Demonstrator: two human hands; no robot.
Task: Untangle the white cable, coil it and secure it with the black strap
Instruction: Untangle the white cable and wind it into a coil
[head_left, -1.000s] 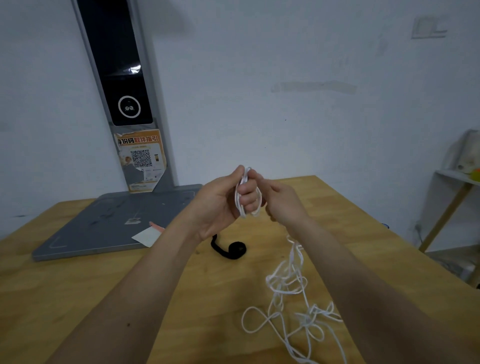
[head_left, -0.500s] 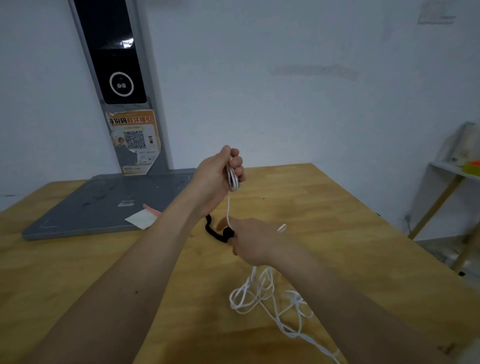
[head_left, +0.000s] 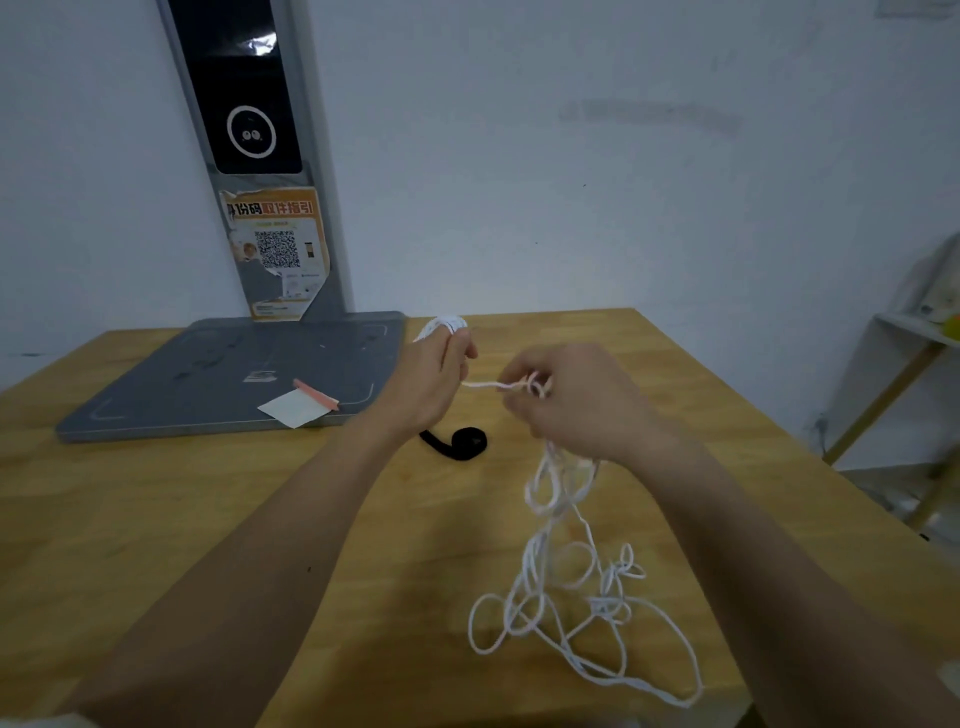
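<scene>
My left hand (head_left: 428, 384) grips a small coil of the white cable (head_left: 571, 587) above the wooden table (head_left: 156, 519); the coil's top shows over my fingers. A short taut stretch of cable runs right to my right hand (head_left: 566, 402), whose fingers pinch it. Below my right hand the cable hangs in loose loops and ends in a tangle on the table near the front right. The black strap (head_left: 460, 443), curled up, lies on the table just beneath and between my hands.
A grey flat base (head_left: 218, 379) with an upright post (head_left: 249, 156) stands at the back left against the wall, with a white paper slip (head_left: 296, 408) on it. The table's right edge drops off beside a white shelf (head_left: 919, 332).
My right hand has risen from low over the strap to the level of my left hand, drawing cable up with it. The left hand has lowered slightly, still gripping the coil.
</scene>
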